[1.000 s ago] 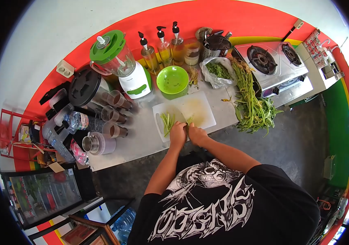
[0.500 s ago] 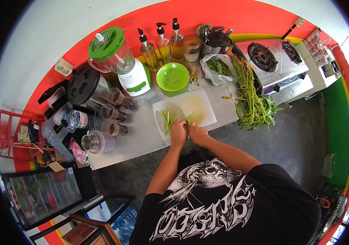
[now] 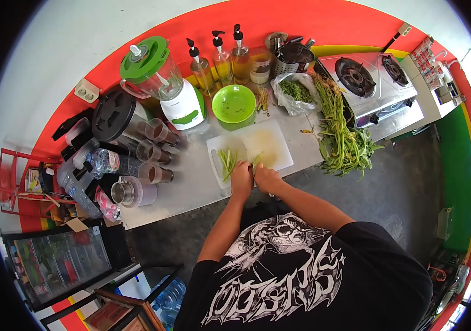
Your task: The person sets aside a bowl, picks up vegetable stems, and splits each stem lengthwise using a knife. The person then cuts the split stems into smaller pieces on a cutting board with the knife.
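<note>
My left hand (image 3: 241, 177) is closed at the lower edge of the white cutting board (image 3: 273, 144), its fingers around green stalks. Beside it my right hand (image 3: 267, 179) is closed on a knife, of which only a small part shows. Cut green stalks (image 3: 227, 162) lie on the board just left of my left hand. A few small green pieces (image 3: 256, 159) are between the hands at the fingertips. The green bowl (image 3: 234, 105) stands behind the board, with small bits inside.
A blender (image 3: 183, 107), pump bottles (image 3: 223, 65) and a bag of chopped greens (image 3: 296, 91) stand along the back. Long leafy stalks (image 3: 339, 132) lie right of the board, beside the gas stove (image 3: 376, 105). Glasses (image 3: 155, 173) and a flask (image 3: 136, 191) are at the left.
The whole view has shifted slightly. Both hands remain close together at the board's lower edge, with only slight movement.
</note>
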Tool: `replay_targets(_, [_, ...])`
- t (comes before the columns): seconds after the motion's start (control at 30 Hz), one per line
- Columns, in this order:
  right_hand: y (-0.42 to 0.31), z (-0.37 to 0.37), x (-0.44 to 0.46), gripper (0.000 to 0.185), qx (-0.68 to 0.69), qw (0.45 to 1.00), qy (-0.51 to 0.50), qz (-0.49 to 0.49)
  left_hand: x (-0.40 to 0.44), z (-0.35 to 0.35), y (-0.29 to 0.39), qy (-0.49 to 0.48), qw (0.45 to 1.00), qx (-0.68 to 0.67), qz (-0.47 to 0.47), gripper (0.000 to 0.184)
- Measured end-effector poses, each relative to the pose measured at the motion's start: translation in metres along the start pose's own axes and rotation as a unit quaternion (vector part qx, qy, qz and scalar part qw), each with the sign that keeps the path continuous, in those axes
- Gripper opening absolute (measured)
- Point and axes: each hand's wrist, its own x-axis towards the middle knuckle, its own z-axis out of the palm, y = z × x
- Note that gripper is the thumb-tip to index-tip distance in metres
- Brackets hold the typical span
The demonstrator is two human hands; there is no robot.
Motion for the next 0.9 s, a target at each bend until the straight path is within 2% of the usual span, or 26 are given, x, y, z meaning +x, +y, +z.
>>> replay_targets(0.1, [0.000, 0.006, -0.005, 0.030, -0.007, 1.000, -0.006, 0.023, 0.000, 0.003, -0.002, 0.006, 1.000, 0.016, -0.008, 0.010])
replay_targets(0.2, [0.000, 0.006, 0.002, 0.031, 0.048, 0.998, 0.002, 0.031, -0.001, 0.002, 0.002, 0.001, 1.000, 0.013, -0.015, 0.010])
replay_targets(0.3, [-0.002, -0.001, 0.003, 0.029, -0.001, 1.000, 0.010, -0.008, -0.004, -0.003, 0.005, -0.014, 1.000, 0.002, -0.019, 0.011])
replay_targets(0.37, [-0.005, -0.011, -0.012, 0.029, -0.027, 0.999, -0.023, -0.021, -0.003, -0.001, 0.003, -0.004, 1.000, 0.006, -0.009, 0.012])
replay_targets(0.57, [-0.003, 0.007, 0.000, 0.031, 0.036, 0.999, 0.011, 0.012, -0.003, 0.000, -0.001, 0.003, 1.000, -0.020, -0.002, 0.012])
replay_targets(0.7, [-0.001, -0.004, -0.007, 0.029, -0.016, 1.000, -0.001, -0.026, -0.005, 0.000, -0.005, 0.008, 0.999, -0.023, 0.024, 0.011])
replay_targets(0.9, [0.003, 0.011, -0.002, 0.032, 0.027, 0.999, 0.007, 0.017, -0.007, 0.002, -0.008, 0.007, 1.000, 0.004, 0.023, 0.013])
